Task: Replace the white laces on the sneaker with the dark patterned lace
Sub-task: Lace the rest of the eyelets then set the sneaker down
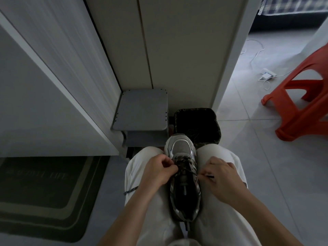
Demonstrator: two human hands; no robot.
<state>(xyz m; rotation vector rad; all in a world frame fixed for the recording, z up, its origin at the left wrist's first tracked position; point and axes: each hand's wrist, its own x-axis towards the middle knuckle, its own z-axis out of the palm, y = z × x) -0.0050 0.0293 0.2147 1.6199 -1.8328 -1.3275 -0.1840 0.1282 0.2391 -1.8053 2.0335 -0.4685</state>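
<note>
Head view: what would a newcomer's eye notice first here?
The silver sneaker held between the person's legs at bottom centre, with the left hand and right hand each pinching the dark patterned lace. Next, the bright red stool on the pale floor at the right edge.

bare forearms (124, 215), loose off-white trousers (218, 210) on both legs.

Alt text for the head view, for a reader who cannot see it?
A grey sneaker sits between the person's knees; the left hand pinches the dark patterned lace at the eyelets, and the right hand pinches its end. A black bin sits beyond the toe.
</note>
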